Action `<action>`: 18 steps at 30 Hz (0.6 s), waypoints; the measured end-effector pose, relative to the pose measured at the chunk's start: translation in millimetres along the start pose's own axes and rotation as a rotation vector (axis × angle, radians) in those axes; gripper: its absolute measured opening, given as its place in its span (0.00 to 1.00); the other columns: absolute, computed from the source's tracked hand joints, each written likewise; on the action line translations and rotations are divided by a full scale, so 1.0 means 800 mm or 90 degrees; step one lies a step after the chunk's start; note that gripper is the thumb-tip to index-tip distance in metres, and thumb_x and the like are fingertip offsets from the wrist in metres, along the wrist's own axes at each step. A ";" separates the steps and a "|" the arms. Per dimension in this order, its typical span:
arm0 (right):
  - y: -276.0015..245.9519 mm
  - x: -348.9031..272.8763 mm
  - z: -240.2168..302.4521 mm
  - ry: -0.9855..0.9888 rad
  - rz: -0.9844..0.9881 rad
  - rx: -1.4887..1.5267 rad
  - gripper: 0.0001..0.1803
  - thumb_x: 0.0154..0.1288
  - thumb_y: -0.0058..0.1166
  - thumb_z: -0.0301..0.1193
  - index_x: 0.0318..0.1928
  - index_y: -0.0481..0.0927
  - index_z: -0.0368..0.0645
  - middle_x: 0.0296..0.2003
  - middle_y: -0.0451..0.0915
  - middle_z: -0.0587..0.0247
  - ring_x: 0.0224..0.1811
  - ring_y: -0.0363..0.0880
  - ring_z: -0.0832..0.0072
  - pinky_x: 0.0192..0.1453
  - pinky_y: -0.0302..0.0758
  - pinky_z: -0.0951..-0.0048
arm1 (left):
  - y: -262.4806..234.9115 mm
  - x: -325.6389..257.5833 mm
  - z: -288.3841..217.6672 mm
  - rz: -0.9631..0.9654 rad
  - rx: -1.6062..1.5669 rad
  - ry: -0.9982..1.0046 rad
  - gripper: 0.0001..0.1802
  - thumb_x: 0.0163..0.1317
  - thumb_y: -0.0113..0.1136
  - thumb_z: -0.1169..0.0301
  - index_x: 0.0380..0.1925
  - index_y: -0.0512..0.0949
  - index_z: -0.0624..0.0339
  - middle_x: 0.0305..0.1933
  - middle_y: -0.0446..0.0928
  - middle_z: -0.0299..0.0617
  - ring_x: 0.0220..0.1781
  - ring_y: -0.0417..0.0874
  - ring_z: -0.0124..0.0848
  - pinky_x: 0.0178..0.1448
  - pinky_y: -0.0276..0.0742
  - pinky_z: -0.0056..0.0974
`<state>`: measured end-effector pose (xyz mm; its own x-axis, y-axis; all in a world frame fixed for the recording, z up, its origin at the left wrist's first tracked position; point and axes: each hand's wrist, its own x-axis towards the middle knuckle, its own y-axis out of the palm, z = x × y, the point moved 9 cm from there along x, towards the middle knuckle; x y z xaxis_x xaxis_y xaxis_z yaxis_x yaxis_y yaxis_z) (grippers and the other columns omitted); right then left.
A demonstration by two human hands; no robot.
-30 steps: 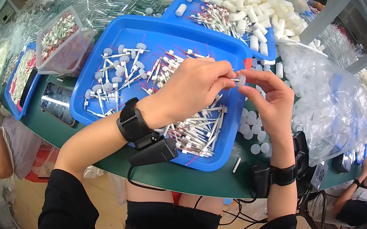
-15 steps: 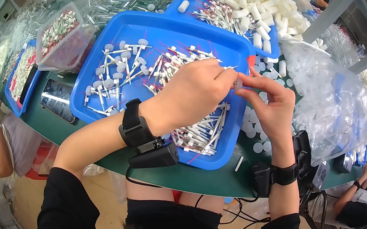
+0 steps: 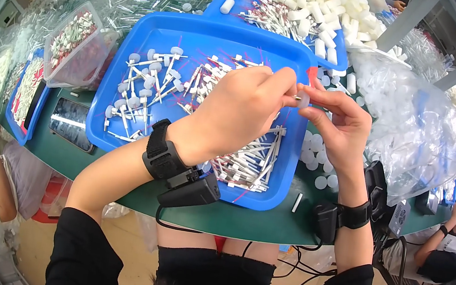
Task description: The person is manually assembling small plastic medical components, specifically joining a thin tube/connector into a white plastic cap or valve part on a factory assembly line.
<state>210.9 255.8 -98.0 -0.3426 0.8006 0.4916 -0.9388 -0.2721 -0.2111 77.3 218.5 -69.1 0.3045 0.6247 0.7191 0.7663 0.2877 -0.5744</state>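
Note:
My left hand (image 3: 244, 107) is closed in a pinch over the right part of the large blue tray (image 3: 104, 90). A white end, apparently of a thin white stick, shows at its fingertips; most of it is hidden. Facing it, my right hand (image 3: 339, 120) pinches a small translucent white disc (image 3: 304, 100) between thumb and fingers. The disc touches the stick's end. Beneath my left hand lie many loose white sticks (image 3: 248, 163) with pink threads. On the tray's left side are several sticks fitted with discs (image 3: 146, 94).
Loose discs (image 3: 315, 146) lie right of the tray, beside a clear plastic bag (image 3: 410, 133). Behind is a second blue tray (image 3: 222, 16) with white foam cylinders (image 3: 316, 9). A clear box (image 3: 74, 54) and a phone (image 3: 73, 123) are at left. Co-workers sit on both sides.
Both hands have shifted slightly right, still together at the fingertips. The disc, mostly covered before, now shows more plainly between my right thumb and fingers.

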 end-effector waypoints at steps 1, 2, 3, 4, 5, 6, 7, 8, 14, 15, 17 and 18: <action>0.001 0.000 0.001 0.000 0.001 0.001 0.10 0.55 0.63 0.19 0.40 0.84 0.35 0.39 0.85 0.59 0.44 0.83 0.76 0.68 0.67 0.62 | -0.002 -0.001 0.000 0.000 0.001 -0.001 0.07 0.52 0.61 0.83 0.28 0.73 0.63 0.26 0.77 0.44 0.27 0.79 0.41 0.29 0.73 0.40; 0.002 0.001 0.006 -0.026 0.007 -0.030 0.10 0.54 0.63 0.18 0.40 0.84 0.35 0.39 0.85 0.59 0.43 0.83 0.76 0.68 0.67 0.62 | -0.002 -0.002 -0.004 0.004 0.016 0.016 0.07 0.52 0.61 0.83 0.28 0.73 0.63 0.26 0.77 0.43 0.27 0.79 0.42 0.29 0.73 0.40; 0.004 0.001 0.010 -0.051 0.013 -0.062 0.10 0.54 0.63 0.18 0.39 0.84 0.36 0.38 0.86 0.59 0.43 0.83 0.76 0.68 0.67 0.62 | -0.002 -0.002 -0.007 0.008 0.029 0.034 0.07 0.52 0.61 0.82 0.27 0.73 0.63 0.26 0.76 0.43 0.28 0.79 0.42 0.29 0.73 0.40; 0.004 0.001 0.009 -0.051 0.013 -0.062 0.10 0.54 0.63 0.18 0.39 0.84 0.36 0.38 0.86 0.59 0.43 0.83 0.76 0.68 0.67 0.62 | -0.002 -0.003 -0.006 0.008 0.029 0.034 0.07 0.52 0.61 0.82 0.27 0.73 0.63 0.26 0.76 0.43 0.28 0.79 0.42 0.29 0.73 0.40; 0.005 0.001 0.009 -0.055 0.015 -0.078 0.10 0.54 0.63 0.18 0.39 0.84 0.36 0.38 0.86 0.60 0.42 0.84 0.76 0.67 0.68 0.62 | 0.000 -0.004 -0.008 0.016 0.048 0.047 0.07 0.51 0.61 0.83 0.27 0.73 0.62 0.25 0.76 0.43 0.27 0.78 0.42 0.29 0.72 0.40; 0.005 0.000 0.009 -0.058 0.016 -0.094 0.10 0.53 0.64 0.18 0.39 0.84 0.36 0.37 0.86 0.60 0.41 0.84 0.76 0.67 0.68 0.62 | 0.002 -0.004 -0.010 0.025 0.067 0.061 0.07 0.51 0.61 0.83 0.28 0.73 0.62 0.25 0.75 0.43 0.27 0.77 0.42 0.28 0.72 0.40; 0.005 0.000 0.009 -0.058 0.016 -0.094 0.10 0.53 0.64 0.18 0.39 0.84 0.36 0.37 0.86 0.60 0.41 0.84 0.76 0.67 0.68 0.62 | 0.002 -0.005 -0.010 0.025 0.067 0.060 0.07 0.51 0.61 0.83 0.28 0.73 0.62 0.25 0.75 0.43 0.27 0.77 0.42 0.28 0.72 0.40; 0.006 0.000 0.010 -0.060 0.015 -0.101 0.10 0.53 0.64 0.18 0.39 0.85 0.36 0.36 0.86 0.61 0.41 0.84 0.77 0.67 0.68 0.62 | 0.003 -0.005 -0.012 0.033 0.083 0.069 0.07 0.51 0.61 0.83 0.28 0.73 0.62 0.25 0.75 0.43 0.26 0.76 0.41 0.28 0.71 0.40; 0.006 0.000 0.003 -0.042 0.038 -0.076 0.11 0.53 0.64 0.18 0.40 0.84 0.35 0.38 0.85 0.59 0.42 0.84 0.76 0.67 0.69 0.64 | 0.005 -0.003 -0.027 0.067 0.157 0.133 0.06 0.52 0.61 0.82 0.28 0.74 0.62 0.24 0.74 0.42 0.26 0.75 0.39 0.28 0.71 0.39; 0.006 0.000 0.000 -0.024 0.038 -0.032 0.11 0.54 0.64 0.18 0.40 0.84 0.34 0.38 0.85 0.59 0.43 0.84 0.75 0.66 0.69 0.65 | 0.003 -0.003 -0.030 0.057 0.166 0.145 0.06 0.53 0.61 0.81 0.29 0.74 0.62 0.23 0.73 0.41 0.26 0.75 0.39 0.28 0.71 0.39; 0.005 -0.001 -0.007 0.030 0.013 0.029 0.12 0.54 0.63 0.18 0.41 0.83 0.34 0.39 0.85 0.59 0.43 0.83 0.75 0.66 0.70 0.66 | 0.004 -0.003 -0.023 0.037 0.133 0.123 0.05 0.53 0.61 0.81 0.29 0.75 0.62 0.23 0.73 0.41 0.26 0.75 0.38 0.29 0.71 0.39; 0.003 -0.002 -0.016 0.081 -0.011 0.090 0.13 0.55 0.63 0.18 0.42 0.83 0.34 0.39 0.85 0.59 0.43 0.83 0.74 0.65 0.70 0.67 | 0.002 -0.003 -0.017 0.016 0.102 0.101 0.05 0.54 0.61 0.80 0.30 0.75 0.62 0.23 0.73 0.40 0.26 0.75 0.38 0.29 0.71 0.39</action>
<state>209.7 260.7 -109.8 -0.3270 0.8649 0.3807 -0.9434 -0.3225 -0.0776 85.3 207.8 -66.4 0.4181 0.5145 0.7487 0.6614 0.3925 -0.6391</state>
